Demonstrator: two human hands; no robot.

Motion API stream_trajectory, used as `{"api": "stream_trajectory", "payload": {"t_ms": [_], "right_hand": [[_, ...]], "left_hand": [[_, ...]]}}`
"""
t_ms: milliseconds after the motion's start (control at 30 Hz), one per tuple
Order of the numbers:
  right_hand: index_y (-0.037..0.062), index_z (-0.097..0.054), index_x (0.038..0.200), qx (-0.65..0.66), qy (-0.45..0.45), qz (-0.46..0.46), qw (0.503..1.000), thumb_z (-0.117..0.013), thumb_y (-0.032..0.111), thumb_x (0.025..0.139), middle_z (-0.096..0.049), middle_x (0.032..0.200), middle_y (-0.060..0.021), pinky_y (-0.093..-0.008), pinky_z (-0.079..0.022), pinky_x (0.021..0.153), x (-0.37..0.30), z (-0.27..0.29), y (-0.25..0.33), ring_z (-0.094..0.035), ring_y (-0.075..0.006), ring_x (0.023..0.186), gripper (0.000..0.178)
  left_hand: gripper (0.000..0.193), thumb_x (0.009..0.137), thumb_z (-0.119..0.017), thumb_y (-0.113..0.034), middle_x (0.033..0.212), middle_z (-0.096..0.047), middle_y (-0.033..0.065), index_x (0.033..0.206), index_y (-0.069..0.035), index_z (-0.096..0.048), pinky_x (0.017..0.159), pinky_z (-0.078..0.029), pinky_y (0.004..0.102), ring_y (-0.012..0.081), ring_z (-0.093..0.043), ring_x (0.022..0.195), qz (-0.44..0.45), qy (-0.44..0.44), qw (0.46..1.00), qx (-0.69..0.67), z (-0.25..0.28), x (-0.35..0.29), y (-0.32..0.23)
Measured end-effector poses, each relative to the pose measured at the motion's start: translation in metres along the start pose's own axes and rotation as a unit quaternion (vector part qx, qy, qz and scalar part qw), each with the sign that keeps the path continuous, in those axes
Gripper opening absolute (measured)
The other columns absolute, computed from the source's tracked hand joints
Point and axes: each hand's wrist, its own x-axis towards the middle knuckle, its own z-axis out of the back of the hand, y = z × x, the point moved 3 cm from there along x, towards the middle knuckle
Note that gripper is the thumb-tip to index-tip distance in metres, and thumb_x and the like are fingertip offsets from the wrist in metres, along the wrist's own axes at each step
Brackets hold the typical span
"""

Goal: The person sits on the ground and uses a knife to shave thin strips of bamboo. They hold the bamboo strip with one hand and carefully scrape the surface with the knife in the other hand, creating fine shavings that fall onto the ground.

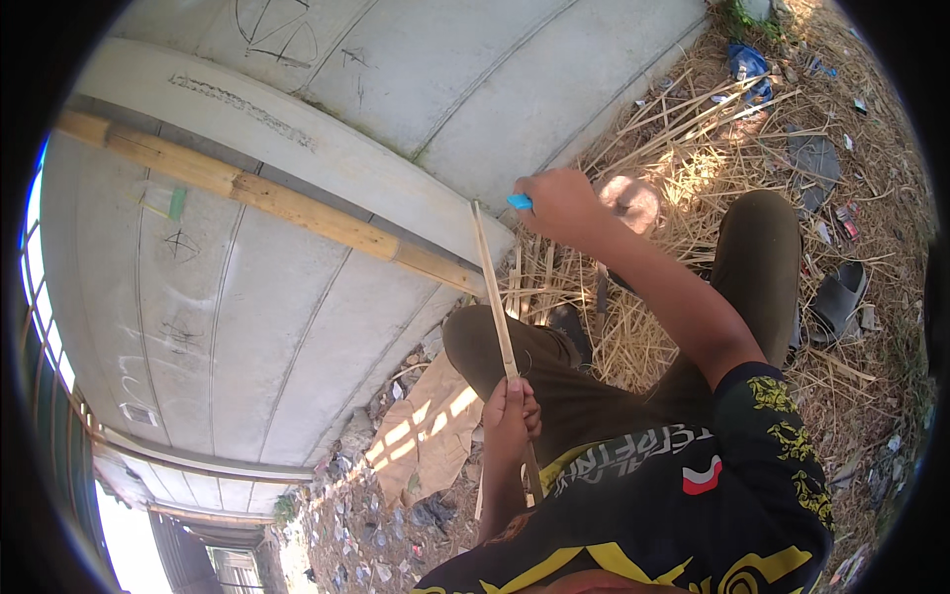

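Note:
My left hand (512, 411) is closed round a long, thin bamboo strip (495, 287), near its lower part. The strip slants up and away past my knee, its far tip standing before the concrete wall. Farther off and to the right, my right hand (559, 203) is closed in a fist on a blue handle (520, 201). Only the handle's end shows; the rest of that tool is hidden, so its kind cannot be told. A small gap separates the fist from the strip's tip. Below the fist lies a pale round block (633, 201), partly covered by my forearm.
A bamboo pole (287, 206) runs along the grey concrete wall (267, 327) at left. Cut strips and shavings (643, 346) litter the ground around my legs. Brown cardboard (426, 436) lies at lower left, a dark slipper (839, 297) at right, a blue plastic bag (749, 69) at far right.

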Motion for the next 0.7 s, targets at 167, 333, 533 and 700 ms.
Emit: {"api": "stream_trajectory", "payload": {"t_ms": [167,333,533,700], "right_hand": [[0.0096,-0.069,0.077,-0.084,0.142,0.051,0.985,-0.067,0.016,0.079,-0.069,0.07,-0.0104,-0.0417,-0.054,0.054,-0.021,-0.022,0.048,-0.071,-0.0283,0.064,0.007],[0.0081,-0.067,0.077,-0.1,0.094,0.039,0.99,-0.067,0.013,0.079,-0.069,0.07,-0.0096,-0.0393,-0.054,0.051,-0.019,-0.013,0.044,-0.071,-0.0276,0.063,0.006],[0.0091,-0.066,0.076,-0.111,0.062,0.028,0.991,-0.067,0.013,0.079,-0.069,0.072,-0.0087,-0.0393,-0.054,0.051,-0.015,-0.01,0.024,-0.071,-0.0273,0.062,0.005],[0.0087,-0.065,0.076,-0.107,0.068,0.017,0.992,-0.066,0.013,0.078,-0.069,0.073,-0.0088,-0.0387,-0.054,0.052,-0.017,-0.014,0.018,-0.071,-0.0267,0.064,0.004]], "left_hand": [[0.03,0.109,-0.044,-0.034,0.063,-0.035,-0.0064,0.093,-0.009,-0.049,0.041,-0.023,0.0196,0.0016,-0.029,0.048,-0.083,-0.066,0.992,0.072,-0.017,0.004,-0.015],[0.031,0.108,-0.045,-0.036,0.064,-0.036,-0.0067,0.093,-0.009,-0.049,0.042,-0.025,0.0193,0.0008,-0.03,0.049,-0.145,-0.082,0.977,0.131,-0.017,0.011,-0.015],[0.032,0.108,-0.045,-0.036,0.064,-0.036,-0.0066,0.092,-0.009,-0.049,0.042,-0.025,0.019,0.0005,-0.03,0.049,-0.124,-0.08,0.982,0.118,-0.027,0.013,-0.025],[0.032,0.108,-0.044,-0.034,0.063,-0.037,-0.0058,0.091,-0.007,-0.048,0.042,-0.026,0.0194,0.0011,-0.032,0.049,-0.167,-0.087,0.964,0.187,-0.027,0.019,-0.02]]}}
